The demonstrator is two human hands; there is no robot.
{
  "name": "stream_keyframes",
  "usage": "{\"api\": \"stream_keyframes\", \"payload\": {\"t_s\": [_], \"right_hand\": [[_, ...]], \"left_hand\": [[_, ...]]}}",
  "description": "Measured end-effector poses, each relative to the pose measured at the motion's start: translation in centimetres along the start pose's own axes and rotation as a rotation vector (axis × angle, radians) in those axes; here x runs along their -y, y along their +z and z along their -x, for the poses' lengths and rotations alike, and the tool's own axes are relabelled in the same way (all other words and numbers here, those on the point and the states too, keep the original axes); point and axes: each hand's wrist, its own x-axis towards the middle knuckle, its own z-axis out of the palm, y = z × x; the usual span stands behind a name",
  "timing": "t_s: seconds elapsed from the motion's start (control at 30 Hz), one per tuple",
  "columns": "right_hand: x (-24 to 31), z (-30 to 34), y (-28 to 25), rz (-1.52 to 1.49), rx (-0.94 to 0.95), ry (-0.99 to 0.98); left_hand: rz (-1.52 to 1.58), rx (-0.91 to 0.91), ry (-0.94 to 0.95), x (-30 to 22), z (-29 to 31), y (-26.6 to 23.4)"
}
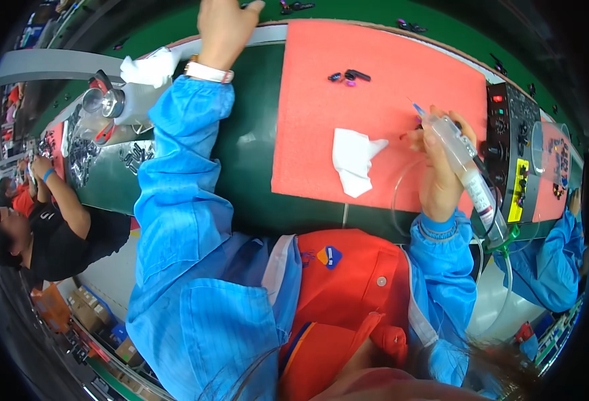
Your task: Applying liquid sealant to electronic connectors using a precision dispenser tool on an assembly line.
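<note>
My right hand (443, 157) is closed around a clear dispensing syringe (469, 175). Its thin blue needle tip (417, 108) points up and left over the pink mat (308, 154), and a green cap (505, 242) with a tube closes its rear end. A small dark part shows by my fingers; whether I hold it I cannot tell. My left hand (226, 30) reaches far forward to the green conveyor belt (348, 12), mostly with its fingers cut off by the upper edge. Small black and purple parts (350, 77) lie on the mat, above a crumpled white tissue (355, 162).
A black control box (508, 144) with knobs and a red display stands right of the mat. Bottles (131, 103) with a tissue on top stand left, beside bags of black parts (84, 144). One co-worker (54, 220) sits left; another's blue sleeve (552, 271) is at right.
</note>
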Motion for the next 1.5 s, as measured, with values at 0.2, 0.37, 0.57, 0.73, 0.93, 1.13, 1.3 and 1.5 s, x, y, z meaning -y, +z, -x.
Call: {"api": "stream_keyframes", "payload": {"t_s": [0.2, 0.37, 0.57, 0.73, 0.93, 1.13, 1.3, 1.5], "right_hand": [[0.2, -0.3, 0.0, 0.090, -0.015, -0.071], [0.0, -0.9, -0.9, 0.037, -0.074, -0.043], [0.4, -0.6, -0.9, -0.001, -0.089, -0.055], [0.5, -0.7, -1.1, 0.000, -0.107, -0.054], [1.0, -0.7, -1.1, -0.043, -0.124, -0.036], [0.4, -0.8, -1.2, -0.033, -0.125, -0.042], [0.7, -0.9, -1.4, -0.028, -0.128, -0.042], [1.0, -0.8, -1.6, -0.003, -0.140, -0.019]], "left_hand": [[-0.042, 0.211, 0.301, 2.8, -1.0, 5.5], [0.369, 0.329, 0.344, -0.6, -0.3, 4.1], [0.495, 0.484, 0.549, -7.2, 2.3, 4.7], [0.824, 0.672, 0.434, -8.3, 1.3, 4.5], [1.108, 0.858, 0.231, -7.8, 1.8, 4.0], [1.409, 0.976, 0.069, -6.7, 2.4, 3.6], [1.856, 1.226, 0.267, -6.2, 2.6, 4.3], [1.895, 1.294, 0.198, -6.7, 2.0, 3.8]]}}
